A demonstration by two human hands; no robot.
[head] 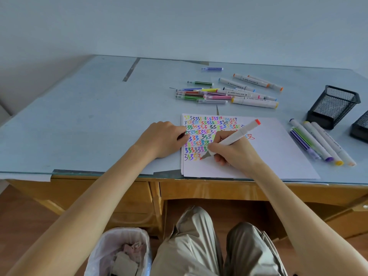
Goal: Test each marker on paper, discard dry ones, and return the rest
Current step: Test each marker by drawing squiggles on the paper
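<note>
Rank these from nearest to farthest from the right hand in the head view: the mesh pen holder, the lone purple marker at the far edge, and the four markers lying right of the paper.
From the right hand:
1. Four markers, just right of the paper.
2. Mesh pen holder, far right.
3. Purple marker, alone near the table's far edge.

Two bare arms, no sleeves in view. Left hand (163, 139) and right hand (235, 150) bare, no gloves. Light grey-tan trousers (195, 246) on both legs, cloth loose, crinkly, a bit shiny.
</note>
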